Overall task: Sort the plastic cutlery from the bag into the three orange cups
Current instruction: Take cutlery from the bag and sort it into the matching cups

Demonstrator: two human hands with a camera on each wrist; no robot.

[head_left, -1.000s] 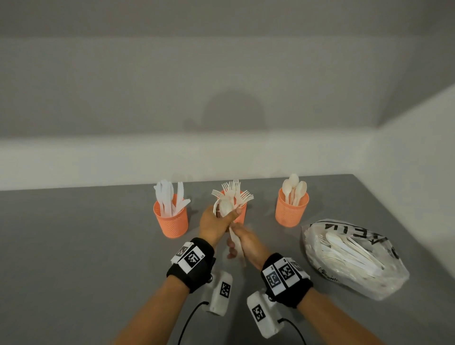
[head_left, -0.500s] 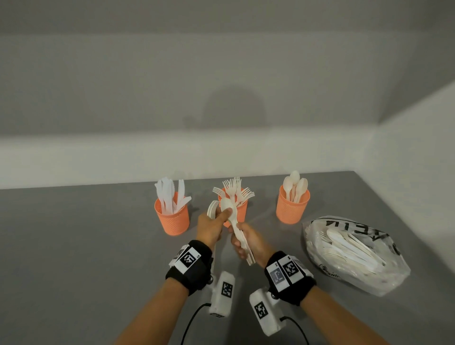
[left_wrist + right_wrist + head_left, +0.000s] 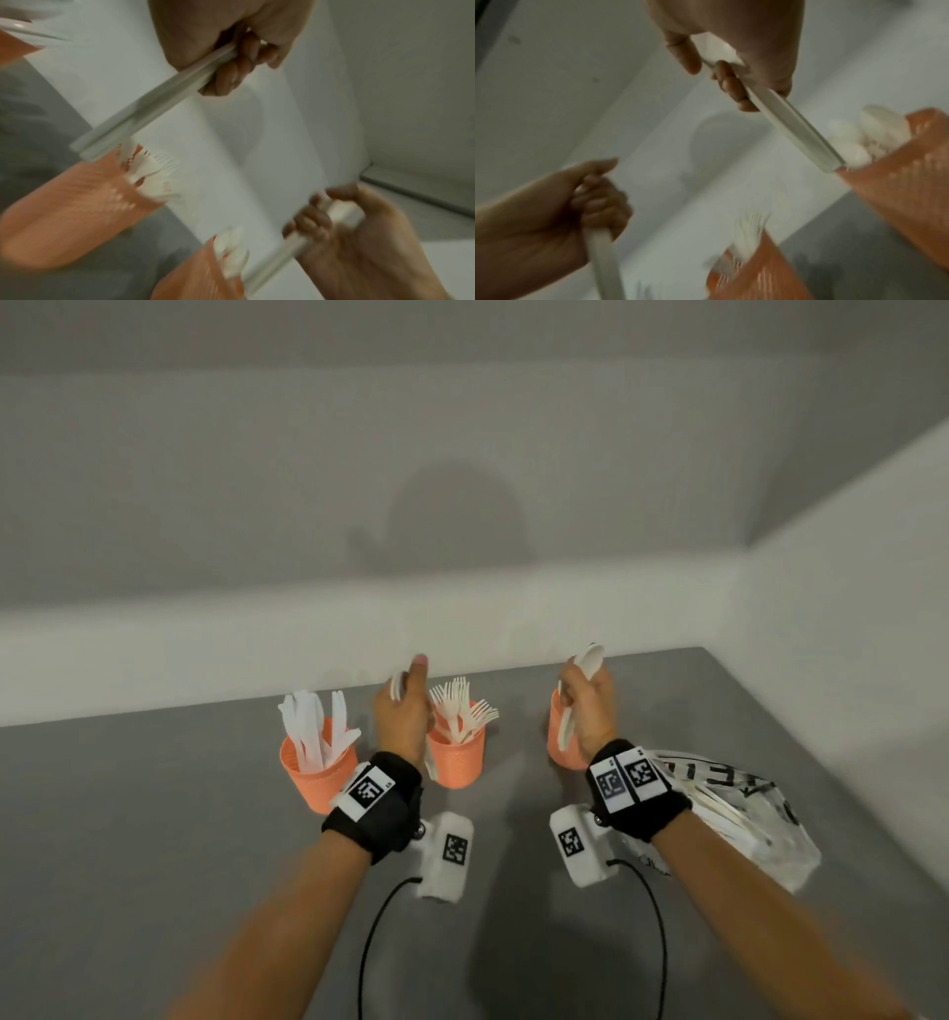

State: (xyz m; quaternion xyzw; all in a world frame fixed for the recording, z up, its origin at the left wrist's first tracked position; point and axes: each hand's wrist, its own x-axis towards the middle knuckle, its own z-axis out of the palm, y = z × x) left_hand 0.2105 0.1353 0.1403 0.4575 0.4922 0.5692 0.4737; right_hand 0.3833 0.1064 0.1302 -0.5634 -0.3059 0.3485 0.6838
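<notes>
Three orange cups stand in a row: the left cup (image 3: 318, 767) holds knives, the middle cup (image 3: 457, 762) forks, the right cup (image 3: 557, 747) spoons. My left hand (image 3: 405, 711) is raised between the left and middle cups and grips white cutlery (image 3: 144, 113) by two handles, with a rounded bowl showing beside the thumb. My right hand (image 3: 590, 706) grips one white spoon (image 3: 590, 660), bowl up, in front of the right cup. In the right wrist view the spoon's handle end (image 3: 829, 162) is at the rim of the spoon cup (image 3: 898, 192). Much of that cup is hidden behind my right hand in the head view.
The clear plastic bag (image 3: 734, 814) with several more white pieces lies on the grey table (image 3: 154, 814) at the right, just behind my right wrist. White walls close the table at the back and on the right. Cables hang from both wrist cameras.
My hands were together in front of the fork cup. The right hand has drawn one spoon away and moved right to the spoon cup. The left hand has risen with the remaining pieces.
</notes>
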